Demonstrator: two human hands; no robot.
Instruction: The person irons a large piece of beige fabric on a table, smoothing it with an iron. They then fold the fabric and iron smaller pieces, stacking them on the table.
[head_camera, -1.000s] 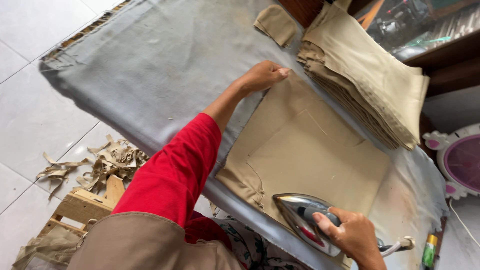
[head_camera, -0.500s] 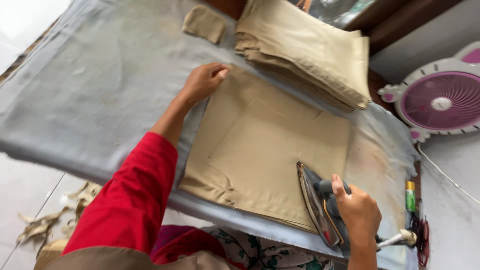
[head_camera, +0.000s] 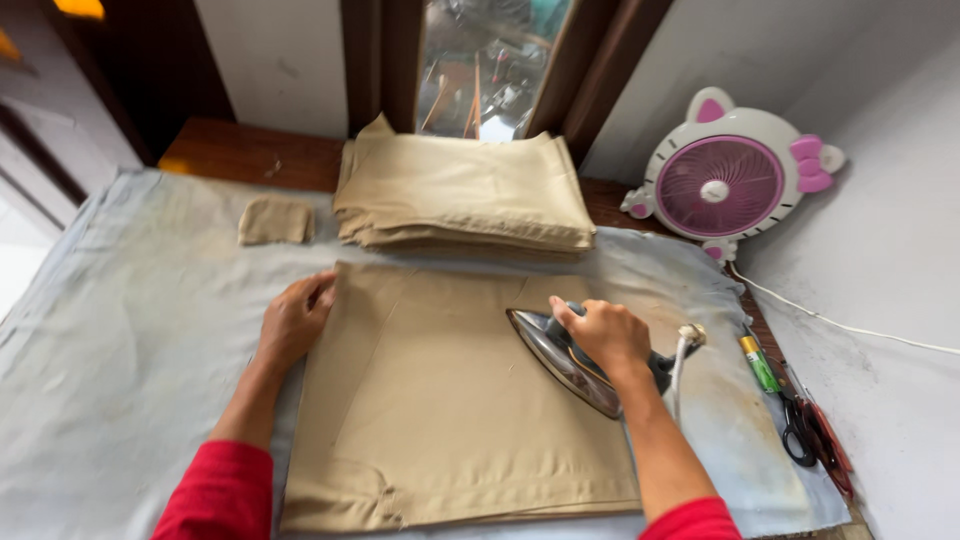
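We press our left hand (head_camera: 295, 320) flat, fingers spread, on the left edge of the tan fabric piece (head_camera: 450, 400), which lies in the middle of the table (head_camera: 130, 330) on its pale grey-blue cover; the palm pins the cloth so it does not slide under the iron (head_camera: 565, 360). Our right hand (head_camera: 605, 335) keeps its grip wrapped tight round the iron's handle, the soleplate resting on the cloth's right part. A stack of folded tan pieces (head_camera: 465, 195) sits just behind, out of the iron's way (a small tan scrap (head_camera: 275, 220) lies to its left). Scissors (head_camera: 800, 430) and a pink fan (head_camera: 735, 185) stay off to the right.
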